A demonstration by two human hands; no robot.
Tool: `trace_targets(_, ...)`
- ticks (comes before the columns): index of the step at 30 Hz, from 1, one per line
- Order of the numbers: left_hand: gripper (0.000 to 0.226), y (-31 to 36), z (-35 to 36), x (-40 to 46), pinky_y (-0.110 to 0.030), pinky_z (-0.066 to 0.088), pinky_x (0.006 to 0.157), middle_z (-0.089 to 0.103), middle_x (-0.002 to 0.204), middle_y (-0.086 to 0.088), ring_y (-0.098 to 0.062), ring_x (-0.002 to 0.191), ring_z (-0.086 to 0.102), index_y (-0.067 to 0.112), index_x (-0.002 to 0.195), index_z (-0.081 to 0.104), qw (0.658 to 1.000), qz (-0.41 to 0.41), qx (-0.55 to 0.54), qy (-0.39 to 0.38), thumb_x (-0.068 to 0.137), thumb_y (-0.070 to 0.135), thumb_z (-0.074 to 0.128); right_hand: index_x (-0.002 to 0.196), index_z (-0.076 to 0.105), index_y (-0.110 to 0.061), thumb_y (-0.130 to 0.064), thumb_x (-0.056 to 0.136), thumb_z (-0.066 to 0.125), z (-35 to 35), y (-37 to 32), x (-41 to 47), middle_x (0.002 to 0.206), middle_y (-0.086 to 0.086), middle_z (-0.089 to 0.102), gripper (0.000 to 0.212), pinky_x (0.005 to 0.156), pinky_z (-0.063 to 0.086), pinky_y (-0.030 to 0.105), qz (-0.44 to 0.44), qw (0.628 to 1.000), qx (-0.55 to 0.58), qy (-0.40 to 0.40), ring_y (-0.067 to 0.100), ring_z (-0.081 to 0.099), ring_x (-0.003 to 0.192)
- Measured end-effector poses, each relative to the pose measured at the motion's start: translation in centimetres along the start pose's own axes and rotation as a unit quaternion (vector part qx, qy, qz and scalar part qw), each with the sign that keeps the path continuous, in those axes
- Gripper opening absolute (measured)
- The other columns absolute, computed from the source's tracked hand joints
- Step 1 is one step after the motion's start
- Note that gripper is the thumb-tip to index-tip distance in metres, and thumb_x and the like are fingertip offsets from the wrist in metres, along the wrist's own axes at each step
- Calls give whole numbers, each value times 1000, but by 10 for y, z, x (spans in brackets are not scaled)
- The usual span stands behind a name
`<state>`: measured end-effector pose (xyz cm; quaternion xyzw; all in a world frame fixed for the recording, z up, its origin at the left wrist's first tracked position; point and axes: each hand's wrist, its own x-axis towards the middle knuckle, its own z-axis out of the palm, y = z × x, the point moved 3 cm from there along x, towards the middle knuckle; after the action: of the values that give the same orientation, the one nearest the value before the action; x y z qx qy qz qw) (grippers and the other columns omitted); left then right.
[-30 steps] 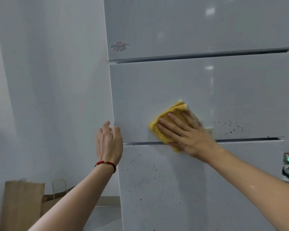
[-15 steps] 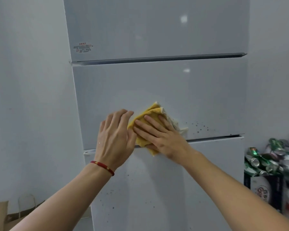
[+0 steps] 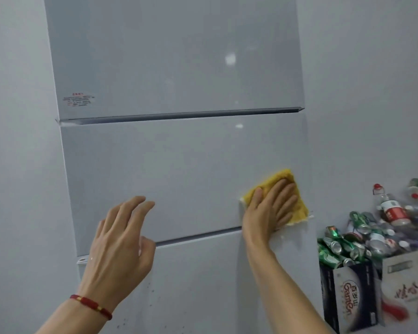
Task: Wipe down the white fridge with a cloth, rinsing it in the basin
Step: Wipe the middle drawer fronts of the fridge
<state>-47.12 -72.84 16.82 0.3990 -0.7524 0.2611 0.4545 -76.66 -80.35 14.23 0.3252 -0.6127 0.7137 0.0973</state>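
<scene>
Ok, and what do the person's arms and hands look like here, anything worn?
Both forearms are bare, no sleeves or gloves in view. The left hand has a thin red cord bracelet with small gold beads at the wrist. The right hand shows nothing worn.

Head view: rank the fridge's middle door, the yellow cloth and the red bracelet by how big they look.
1. Middle door, largest by far.
2. Yellow cloth, partly covered by the right hand.
3. Red bracelet, smallest, though nearest the camera.
</scene>
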Motion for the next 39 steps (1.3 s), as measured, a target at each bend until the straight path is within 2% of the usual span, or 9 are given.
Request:
trace_targets(4, 61, 26, 12, 20, -43, 47, 98, 55, 136, -6, -29, 121, 52, 11, 133, 57, 1000, 5, -20, 1, 72, 11, 54, 166, 7, -19, -55, 109, 20, 29, -44, -66, 174, 4, -3, 69, 126, 0, 58, -426, 880, -159, -134, 33, -6, 160)
trace_targets(7, 58, 41, 17, 25, -41, 51, 96, 56, 133, -5, -28, 120, 54, 10, 131, 59, 998, 51, -16, -27, 73, 9, 52, 166, 9, -25, -60, 104, 36, 4, -8, -13, 174, -4, -2, 75, 124, 17, 57, -578, 782, -192, -132, 25, -1, 160)
trace_targets(13, 56, -3, -13, 17, -39, 52, 93, 58, 128, -1, -25, 117, 55, 11, 127, 60, 999, 32, 11, -22, 72, 7, 54, 162, -14, -21, -80, 91, 4, -32, 56, 67, 172, 6, -17, 94, 125, -10, 57, -187, 963, -159, -111, 29, -17, 158)
trace_targets(17, 51, -46, -43, 15, -35, 51, 88, 60, 120, 3, -20, 111, 54, 14, 123, 60, 1000, -26, -3, 7, 75, -3, 61, 165, -2, -17, -67, 96, 12, -10, -17, 66, 172, 9, -12, 87, 119, -6, 73, 81, 996, -29, -10, 38, -14, 157)
trace_targets(21, 50, -71, -61, 25, -30, 45, 81, 64, 113, 0, -18, 101, 55, 15, 119, 61, 993, -107, -38, 39, 75, -8, 67, 164, 18, -13, -55, 101, 21, 40, -130, 15, 172, 12, 10, 76, 121, -1, 69, -124, 991, -55, -2, 39, 5, 159)
trace_targets(25, 48, -73, -66, 45, -33, 42, 82, 61, 117, -4, -26, 106, 56, 13, 121, 58, 984, -150, -42, 90, 78, -5, 66, 165, 17, -23, -50, 103, 35, 96, -230, -81, 173, 5, 8, 71, 123, -5, 65, -419, 902, -88, -56, 34, 1, 160)
trace_targets(31, 41, -57, -64, 66, -40, 40, 86, 53, 116, -11, -31, 106, 48, 12, 119, 54, 962, -194, -62, 181, 81, -5, 57, 163, 21, -37, -53, 100, 36, 102, -248, -95, 173, -7, 11, 66, 125, 3, 61, -701, 678, -169, -142, 22, 1, 160)
trace_targets(34, 47, -53, -52, 73, -36, 35, 93, 52, 122, -12, -33, 113, 45, 11, 125, 54, 960, -217, -77, 161, 81, -5, 57, 162, 27, -33, -55, 98, 37, 65, -203, -16, 171, -5, 19, 68, 124, 10, 63, -636, 751, -139, -111, 24, 11, 160)
trace_targets(39, 53, -46, -35, 72, -36, 34, 96, 48, 128, -12, -31, 117, 40, 12, 129, 50, 963, -217, -87, 131, 79, -3, 62, 165, 9, -23, -65, 96, 15, -19, -69, 130, 174, 5, 3, 81, 124, 0, 64, -265, 950, -153, -64, 33, 3, 159)
